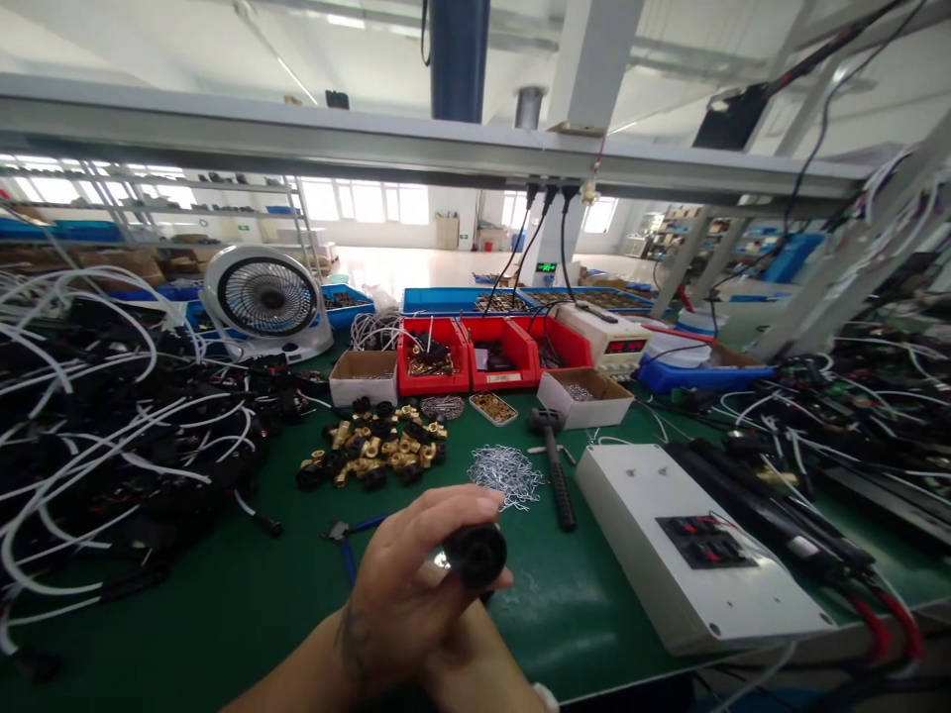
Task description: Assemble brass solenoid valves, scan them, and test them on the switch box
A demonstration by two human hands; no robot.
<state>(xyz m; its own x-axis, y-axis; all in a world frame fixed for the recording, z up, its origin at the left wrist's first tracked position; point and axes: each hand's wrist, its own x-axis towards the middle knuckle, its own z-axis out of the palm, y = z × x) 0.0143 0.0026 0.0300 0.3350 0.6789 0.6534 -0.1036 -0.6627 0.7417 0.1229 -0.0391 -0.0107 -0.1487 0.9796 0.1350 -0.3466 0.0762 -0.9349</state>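
Note:
Above the near middle of the green bench, my left hand (405,569) is closed around a black cylindrical part (479,557) whose round end faces me. Its exact kind does not show. My right hand (472,634) is behind and below the left, with the forearm crossing under it; its fingers are hidden. Beyond the hands lies a heap of bent silver wire clips (505,475). Brass fittings with black caps (375,446) are piled to the left of it. Blue-handled cutters (349,540) lie just left of my left hand, and a black hammer (556,465) rests to the right.
Red bins (435,381) and white cartons (586,411) line the back. A grey metal box (690,555) stands at the right, beside black tubes (773,505). Black assemblies with white cables (178,436) crowd the left, near a fan (271,297). A shelf beam (371,149) spans overhead.

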